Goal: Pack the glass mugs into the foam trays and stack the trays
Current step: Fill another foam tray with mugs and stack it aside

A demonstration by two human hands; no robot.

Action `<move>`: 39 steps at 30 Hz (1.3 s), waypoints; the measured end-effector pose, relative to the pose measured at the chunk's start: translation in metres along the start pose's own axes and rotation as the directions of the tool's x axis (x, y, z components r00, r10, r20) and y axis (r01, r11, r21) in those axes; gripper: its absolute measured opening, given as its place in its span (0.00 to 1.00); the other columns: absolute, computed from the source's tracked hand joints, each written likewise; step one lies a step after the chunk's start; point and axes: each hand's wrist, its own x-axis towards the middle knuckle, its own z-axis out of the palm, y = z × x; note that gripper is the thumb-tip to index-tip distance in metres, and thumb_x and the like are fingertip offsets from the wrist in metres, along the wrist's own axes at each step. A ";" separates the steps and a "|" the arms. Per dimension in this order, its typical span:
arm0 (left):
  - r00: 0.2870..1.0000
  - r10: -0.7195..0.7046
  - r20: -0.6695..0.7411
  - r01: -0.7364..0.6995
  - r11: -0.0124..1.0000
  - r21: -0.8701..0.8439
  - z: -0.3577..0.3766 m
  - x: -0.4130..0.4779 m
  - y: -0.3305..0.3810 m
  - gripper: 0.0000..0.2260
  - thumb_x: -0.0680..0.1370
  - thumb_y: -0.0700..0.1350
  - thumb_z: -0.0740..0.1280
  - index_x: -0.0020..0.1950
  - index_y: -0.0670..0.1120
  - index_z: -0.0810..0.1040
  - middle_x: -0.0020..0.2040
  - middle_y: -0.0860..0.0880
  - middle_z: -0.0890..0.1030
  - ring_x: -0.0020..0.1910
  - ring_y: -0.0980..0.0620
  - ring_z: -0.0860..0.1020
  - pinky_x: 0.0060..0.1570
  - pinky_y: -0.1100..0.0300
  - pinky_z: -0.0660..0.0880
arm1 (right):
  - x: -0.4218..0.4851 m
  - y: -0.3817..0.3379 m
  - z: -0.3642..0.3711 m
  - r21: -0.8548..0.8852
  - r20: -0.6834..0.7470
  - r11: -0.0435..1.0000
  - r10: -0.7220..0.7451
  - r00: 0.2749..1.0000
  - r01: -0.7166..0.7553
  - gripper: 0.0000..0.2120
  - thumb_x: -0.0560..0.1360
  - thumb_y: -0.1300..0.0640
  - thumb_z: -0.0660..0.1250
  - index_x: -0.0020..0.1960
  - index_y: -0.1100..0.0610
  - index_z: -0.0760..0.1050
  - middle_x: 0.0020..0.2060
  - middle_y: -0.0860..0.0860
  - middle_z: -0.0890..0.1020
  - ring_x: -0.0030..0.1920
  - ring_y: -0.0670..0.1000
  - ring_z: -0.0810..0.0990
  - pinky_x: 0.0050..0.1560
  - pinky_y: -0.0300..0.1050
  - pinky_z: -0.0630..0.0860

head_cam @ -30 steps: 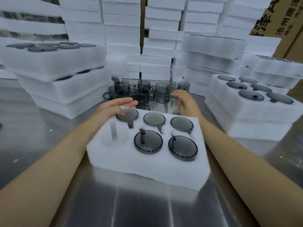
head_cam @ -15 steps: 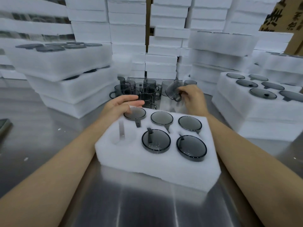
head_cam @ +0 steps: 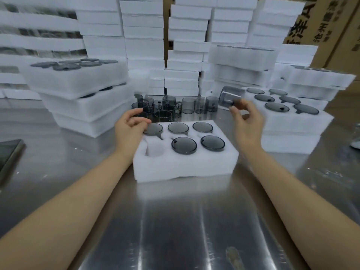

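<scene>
A white foam tray (head_cam: 185, 168) lies on the steel table in front of me. Several of its round pockets hold smoked-grey glass mugs (head_cam: 184, 145) upside down; the near-left pocket (head_cam: 155, 151) is hollow. My right hand (head_cam: 246, 121) pinches a grey mug (head_cam: 228, 98) tilted on its side, lifted above the tray's far right corner. My left hand (head_cam: 129, 126) rests on the tray's far left corner with fingers loosely curled, holding nothing. Loose mugs (head_cam: 167, 108) stand clustered behind the tray.
Filled foam trays are stacked at the left (head_cam: 78, 90) and at the right (head_cam: 292, 121). Tall piles of foam trays (head_cam: 144, 45) and cardboard boxes (head_cam: 321, 26) close off the back. A dark flat object (head_cam: 9, 154) lies at the table's left edge.
My right hand has picked a mug out of the cluster and lifted it up and to the right, tilting it. My left hand stays at the tray's far left corner.
</scene>
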 end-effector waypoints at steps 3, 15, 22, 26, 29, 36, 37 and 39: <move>0.998 0.031 -0.061 -0.030 1.000 0.004 0.013 -0.013 -0.001 0.16 0.74 0.28 0.62 0.57 0.44 0.74 0.37 0.55 0.81 0.37 0.67 0.77 0.45 0.76 0.71 | 0.004 -0.026 -0.003 0.060 -0.127 0.995 -0.066 0.990 0.074 0.07 0.76 0.57 0.68 0.53 0.57 0.80 0.42 0.46 0.80 0.41 0.39 0.75 0.44 0.38 0.71; 0.795 -0.221 0.565 0.302 0.952 -0.053 -0.009 -0.004 0.006 0.19 0.76 0.36 0.67 0.67 0.44 0.74 0.64 0.42 0.77 0.61 0.44 0.78 0.64 0.52 0.72 | -0.057 -0.080 0.041 -0.008 0.145 0.808 -0.582 0.800 0.589 0.09 0.70 0.64 0.74 0.50 0.65 0.82 0.35 0.54 0.82 0.37 0.49 0.73 0.43 0.35 0.70; 0.627 -0.176 0.759 0.321 0.946 -0.046 -0.023 0.003 0.006 0.33 0.67 0.31 0.65 0.72 0.47 0.69 0.66 0.44 0.77 0.64 0.47 0.76 0.65 0.55 0.69 | -0.072 -0.079 0.048 -0.025 0.394 0.863 -0.455 0.799 0.504 0.13 0.72 0.71 0.67 0.55 0.64 0.81 0.43 0.56 0.82 0.45 0.57 0.77 0.49 0.47 0.76; 0.611 -0.165 0.774 0.317 0.947 -0.049 -0.024 0.004 0.005 0.34 0.65 0.31 0.63 0.71 0.47 0.70 0.65 0.43 0.77 0.64 0.47 0.75 0.64 0.56 0.70 | -0.069 -0.077 0.046 -0.031 0.500 0.867 -0.417 0.759 0.497 0.20 0.72 0.74 0.62 0.60 0.60 0.79 0.47 0.53 0.82 0.52 0.56 0.75 0.56 0.54 0.72; 0.604 -0.145 0.784 0.309 0.949 -0.063 -0.024 0.004 0.005 0.32 0.64 0.31 0.63 0.68 0.47 0.72 0.61 0.45 0.79 0.62 0.48 0.77 0.62 0.57 0.71 | -0.070 -0.079 0.045 -0.046 0.496 0.837 -0.455 0.740 0.546 0.22 0.72 0.73 0.61 0.61 0.57 0.79 0.48 0.48 0.82 0.56 0.53 0.75 0.56 0.60 0.69; 0.570 -0.146 0.808 0.297 0.954 -0.037 -0.025 0.002 0.008 0.21 0.66 0.31 0.59 0.57 0.45 0.75 0.49 0.48 0.81 0.52 0.51 0.79 0.55 0.57 0.72 | -0.075 -0.086 0.044 -0.073 0.413 0.579 -0.724 0.553 0.812 0.14 0.74 0.70 0.67 0.57 0.58 0.81 0.45 0.50 0.83 0.44 0.53 0.80 0.44 0.48 0.62; 0.568 -0.147 0.810 0.301 0.953 -0.038 -0.025 0.001 0.009 0.19 0.66 0.31 0.59 0.54 0.45 0.75 0.47 0.49 0.81 0.50 0.51 0.79 0.53 0.57 0.72 | -0.075 -0.087 0.044 -0.078 0.409 0.554 -0.741 0.533 0.829 0.14 0.74 0.70 0.67 0.56 0.58 0.82 0.45 0.50 0.83 0.44 0.53 0.80 0.44 0.48 0.61; 0.584 -0.130 0.801 0.295 0.954 -0.060 -0.024 0.000 0.010 0.21 0.67 0.31 0.58 0.55 0.47 0.77 0.47 0.51 0.82 0.52 0.52 0.79 0.54 0.58 0.72 | -0.076 -0.088 0.042 -0.073 0.417 0.523 -0.757 0.502 0.849 0.14 0.74 0.70 0.68 0.56 0.58 0.82 0.45 0.50 0.84 0.43 0.53 0.80 0.43 0.47 0.61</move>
